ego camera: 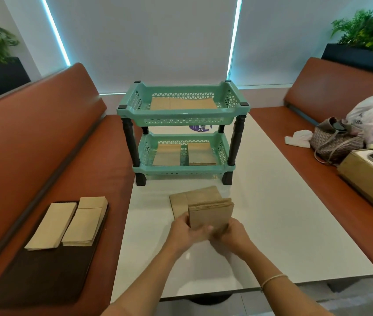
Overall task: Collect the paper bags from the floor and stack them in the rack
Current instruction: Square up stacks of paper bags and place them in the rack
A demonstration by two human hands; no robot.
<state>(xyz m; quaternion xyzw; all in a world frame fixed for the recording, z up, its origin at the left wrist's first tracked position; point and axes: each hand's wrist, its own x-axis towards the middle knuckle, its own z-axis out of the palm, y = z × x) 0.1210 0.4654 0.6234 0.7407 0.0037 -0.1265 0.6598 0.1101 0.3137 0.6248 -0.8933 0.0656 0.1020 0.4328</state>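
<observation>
Hands: left hand (186,231) and right hand (231,233) both grasp a bag stack (210,215) above the worktop (272,213).
Around: flat bag (181,199) just beyond the hands.
Rack (183,120): beyond the hands, bags on both tiers.
Tray (42,270): left of the hands, two bag piles.

Two bare forearms, no sleeves showing on either. Left hand (186,231) bare: no ring, watch or glove to be seen. Right hand (232,236) bare too, fingers mostly hidden, so rings cannot be told. Right wrist wears a thin pale bracelet (273,279), looks like small beads or a fine chain, one strand, loose round the wrist. Nothing on the left wrist.
</observation>
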